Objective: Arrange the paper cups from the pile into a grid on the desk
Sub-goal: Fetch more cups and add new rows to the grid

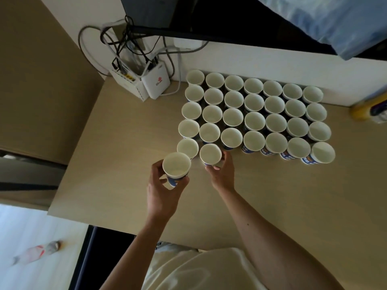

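Several white paper cups with blue printed sides stand upright in a tight grid (pixel 254 114) on the beige desk (pixel 282 195), against the back wall. My left hand (pixel 162 193) grips one cup (pixel 176 168) just above the desk, in front of the grid's left column. My right hand (pixel 223 171) holds another cup (pixel 210 154) by its lower side; that cup stands in the near row's second place, beside the left column's nearest cup (pixel 187 147).
Two white router boxes (pixel 146 84) with tangled cables sit at the desk's back left corner. A yellow and blue object (pixel 369 110) lies at the right edge. A dark monitor (pixel 230 19) hangs above. A plastic bottle (pixel 36 252) lies on the floor.
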The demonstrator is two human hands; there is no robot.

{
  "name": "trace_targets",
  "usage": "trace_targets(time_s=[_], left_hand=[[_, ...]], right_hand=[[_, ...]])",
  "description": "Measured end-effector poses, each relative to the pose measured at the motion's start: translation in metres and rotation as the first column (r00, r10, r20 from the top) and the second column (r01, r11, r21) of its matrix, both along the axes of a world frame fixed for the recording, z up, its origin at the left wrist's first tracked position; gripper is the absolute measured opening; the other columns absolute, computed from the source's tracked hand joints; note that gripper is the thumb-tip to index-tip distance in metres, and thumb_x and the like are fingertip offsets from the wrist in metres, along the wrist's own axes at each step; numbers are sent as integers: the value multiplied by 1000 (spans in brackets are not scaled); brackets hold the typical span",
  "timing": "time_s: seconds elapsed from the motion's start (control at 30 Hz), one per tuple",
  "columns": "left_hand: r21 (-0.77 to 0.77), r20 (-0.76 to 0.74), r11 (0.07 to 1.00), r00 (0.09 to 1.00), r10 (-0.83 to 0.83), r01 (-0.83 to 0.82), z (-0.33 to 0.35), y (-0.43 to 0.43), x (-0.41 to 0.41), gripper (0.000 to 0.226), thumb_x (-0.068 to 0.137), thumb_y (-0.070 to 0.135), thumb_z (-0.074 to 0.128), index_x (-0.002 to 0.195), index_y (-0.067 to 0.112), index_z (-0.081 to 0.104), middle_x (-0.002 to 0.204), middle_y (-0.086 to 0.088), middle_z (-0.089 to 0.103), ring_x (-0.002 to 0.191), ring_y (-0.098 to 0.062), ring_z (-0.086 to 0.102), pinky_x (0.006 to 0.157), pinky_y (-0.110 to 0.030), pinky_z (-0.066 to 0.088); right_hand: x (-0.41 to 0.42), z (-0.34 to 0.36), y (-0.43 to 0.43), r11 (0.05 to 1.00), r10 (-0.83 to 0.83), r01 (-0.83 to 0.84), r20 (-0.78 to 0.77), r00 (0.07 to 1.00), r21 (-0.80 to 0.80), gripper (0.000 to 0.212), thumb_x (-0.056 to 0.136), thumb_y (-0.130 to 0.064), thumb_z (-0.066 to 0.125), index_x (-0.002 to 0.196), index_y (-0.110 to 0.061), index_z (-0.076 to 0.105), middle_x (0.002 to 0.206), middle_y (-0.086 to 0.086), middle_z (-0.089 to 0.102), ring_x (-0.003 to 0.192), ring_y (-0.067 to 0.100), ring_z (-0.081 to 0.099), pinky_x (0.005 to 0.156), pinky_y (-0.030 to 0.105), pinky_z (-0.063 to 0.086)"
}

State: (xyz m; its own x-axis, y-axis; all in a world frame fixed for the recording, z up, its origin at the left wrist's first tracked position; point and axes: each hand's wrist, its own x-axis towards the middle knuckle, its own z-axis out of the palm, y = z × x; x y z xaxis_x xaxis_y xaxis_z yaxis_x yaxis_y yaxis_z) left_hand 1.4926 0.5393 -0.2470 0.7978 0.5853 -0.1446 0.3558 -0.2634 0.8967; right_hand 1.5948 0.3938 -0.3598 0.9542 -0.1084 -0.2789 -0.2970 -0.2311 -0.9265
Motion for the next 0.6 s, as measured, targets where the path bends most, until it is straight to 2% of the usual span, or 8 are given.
trace_targets(time_s=[0.03,0.1,0.23,0.33,0.4,0.47,0.53,0.6], left_hand=[[-4,1,1000,1000,-2,2,0,0,0,61,70,15,90,120,24,57,111,20,65,103,-10,65,87,-40,59],[-12,0,1000,1000,-5,5,-1,0,-2,60,70,14,90,119,24,57,111,22,65,101,-9,65,86,-40,59],[-33,6,999,1000,-18,18,0,-2,-2,59,71,15,89,119,26,57,111,19,66,102,-10,65,88,-40,58],[-59,7,998,999,-32,33,-1,-5,-1,59,71,15,89,119,26,57,111,19,66,102,-10,65,88,-41,58],[-77,10,996,999,-50,51,-2,-10,0,58,70,15,89,118,27,57,110,20,66,102,-10,65,89,-42,57],[-100,20,992,997,-79,81,-1,-18,4,58,70,15,89,118,27,58,111,21,66,104,-10,65,90,-44,57],[-120,29,983,990,-138,140,-2,-27,10,58,70,18,89,119,26,59,112,19,67,105,-11,66,90,-44,57],[-170,18,963,977,-211,211,-3,-36,17,60,68,22,90,119,26,59,112,14,69,103,-11,68,88,-42,58]], right_hand=[[1,-1,0,1000,-5,5,-5,1000,13,58,75,5,77,127,-7,54,121,7,58,95,-11,58,76,18,58],[2,-2,2,999,-12,12,-11,1000,33,56,75,5,77,124,-9,54,118,5,59,92,-12,59,76,16,56],[2,-3,4,998,-12,14,-32,999,60,57,75,2,77,123,-16,54,125,5,59,98,-7,62,82,25,57],[-6,-3,-4,1000,-24,25,-47,999,15,62,75,3,73,131,-13,51,132,4,52,111,9,59,83,32,56],[-17,4,-15,998,-63,62,-37,997,-33,65,76,6,70,135,-11,48,130,4,50,111,15,56,78,25,51],[-27,19,-29,998,-57,56,-20,998,-40,63,76,5,70,132,-15,51,124,2,56,106,10,58,76,21,46],[-35,36,-47,994,91,-91,5,996,-57,59,75,2,73,126,-20,56,118,-4,63,104,4,59,80,20,44],[-40,56,-62,954,295,-293,31,955,-62,59,74,-4,80,126,-22,57,119,-9,65,112,3,58,88,15,42]])
